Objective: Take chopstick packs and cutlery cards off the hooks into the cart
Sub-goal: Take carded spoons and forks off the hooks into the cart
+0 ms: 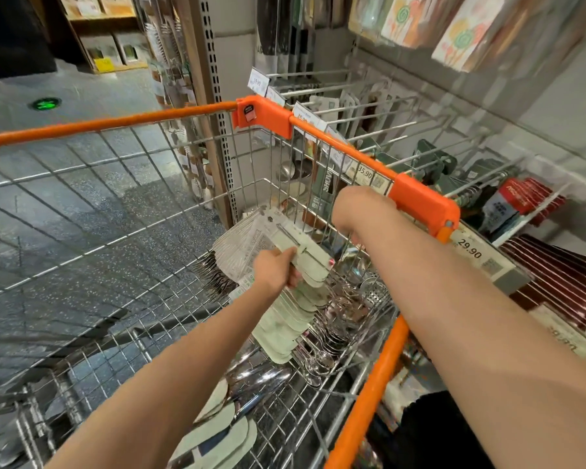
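The left hand [278, 270] reaches into the wire cart [115, 184], its grip pinching a fanned bundle of pale cutlery cards [285, 242] above the cart's far right corner. The right hand [349, 211] is bent down behind that bundle; its grip cannot be determined. More cutlery cards lie on the cart floor. Hooks [386, 130] with remaining packs stand beside the cart's orange rim.

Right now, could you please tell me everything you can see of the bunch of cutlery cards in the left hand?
The bunch of cutlery cards is a fanned stack of pale green and white printed backing cards, seemingly cardboard, with steel cutlery attached. The left hand grips it, tilted, low inside the cart, above spoons already lying there.
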A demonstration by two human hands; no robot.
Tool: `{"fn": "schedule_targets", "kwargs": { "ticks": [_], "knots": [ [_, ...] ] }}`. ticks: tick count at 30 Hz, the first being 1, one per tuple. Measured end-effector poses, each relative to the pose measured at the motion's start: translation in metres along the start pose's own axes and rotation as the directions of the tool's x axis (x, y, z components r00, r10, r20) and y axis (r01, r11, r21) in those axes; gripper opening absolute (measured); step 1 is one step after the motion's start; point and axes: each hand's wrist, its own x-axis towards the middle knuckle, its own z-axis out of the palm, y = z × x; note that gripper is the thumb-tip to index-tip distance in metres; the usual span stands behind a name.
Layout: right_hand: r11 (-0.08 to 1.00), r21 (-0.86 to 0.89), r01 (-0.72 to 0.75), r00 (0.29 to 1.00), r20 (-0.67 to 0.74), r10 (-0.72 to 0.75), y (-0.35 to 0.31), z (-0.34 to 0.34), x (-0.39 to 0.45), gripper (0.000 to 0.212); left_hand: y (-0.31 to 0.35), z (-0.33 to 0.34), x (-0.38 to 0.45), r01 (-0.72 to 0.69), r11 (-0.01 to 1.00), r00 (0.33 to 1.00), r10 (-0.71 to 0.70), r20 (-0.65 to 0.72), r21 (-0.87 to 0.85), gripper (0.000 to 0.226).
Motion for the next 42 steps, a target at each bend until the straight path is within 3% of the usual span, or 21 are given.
{"fn": "schedule_targets", "kwargs": {
  "ticks": [4, 8, 11, 14, 18, 23, 27, 31, 33, 36, 37, 42],
  "knots": [
    [0.983, 0.174, 0.063, 0.991, -0.126, -0.041, 0.000, -0.007, -0.002, 0.012, 0.035, -0.020, -0.037, -0.155, 0.984, 0.983, 0.145, -0.112, -0.087, 0.045],
    [0.926, 0.317, 0.206, 0.950, -0.290, -0.112, 0.009, -0.017, -0.008, 0.034, 0.073, -0.036, -0.071, -0.268, 0.936, 0.954, 0.225, -0.196, -0.230, 0.045],
    [0.867, 0.390, 0.311, 0.909, -0.390, -0.150, 0.018, -0.028, -0.033, 0.040, 0.099, -0.044, -0.081, -0.359, 0.902, 0.920, 0.298, -0.254, -0.241, 0.043],
    [0.837, 0.350, 0.420, 0.852, -0.469, -0.231, 0.038, -0.039, -0.064, 0.045, 0.126, -0.042, -0.089, -0.422, 0.857, 0.898, 0.351, -0.266, -0.294, 0.040],
    [0.801, 0.297, 0.520, 0.806, -0.480, -0.345, 0.078, -0.049, -0.103, 0.036, 0.170, -0.023, -0.110, -0.483, 0.786, 0.876, 0.430, -0.219, -0.385, 0.034],
    [0.839, 0.197, 0.507, 0.721, -0.630, -0.288, 0.137, -0.060, -0.127, 0.039, 0.216, 0.030, -0.137, -0.533, 0.719, 0.822, 0.565, -0.072, -0.445, 0.041],
    [0.883, 0.134, 0.450, 0.670, -0.704, -0.235, 0.189, -0.077, -0.140, 0.042, 0.246, 0.083, -0.163, -0.492, 0.722, 0.820, 0.572, 0.019, -0.486, 0.042],
    [0.882, 0.188, 0.432, 0.612, -0.779, -0.134, 0.225, -0.072, -0.155, 0.040, 0.257, 0.135, -0.185, -0.412, 0.727, 0.823, 0.555, 0.118, -0.548, 0.049],
    [0.855, 0.239, 0.459, 0.568, -0.820, -0.075, 0.234, -0.065, -0.159, 0.040, 0.254, 0.159, -0.197, -0.356, 0.742, 0.812, 0.547, 0.206, -0.568, 0.043],
    [0.760, 0.334, 0.558, 0.507, -0.862, 0.007, 0.239, -0.052, -0.164, 0.038, 0.235, 0.190, -0.213, -0.370, 0.759, 0.708, 0.604, 0.366, -0.536, 0.018],
    [0.709, 0.389, 0.588, 0.514, -0.857, 0.045, 0.239, -0.047, -0.164, 0.038, 0.230, 0.195, -0.219, -0.359, 0.759, 0.676, 0.612, 0.410, -0.543, 0.010],
    [0.524, 0.624, 0.580, 0.631, -0.751, 0.195, 0.240, -0.020, -0.149, 0.023, 0.207, 0.207, -0.215, -0.366, 0.769, 0.536, 0.635, 0.557, -0.524, 0.022]
  ]
}}
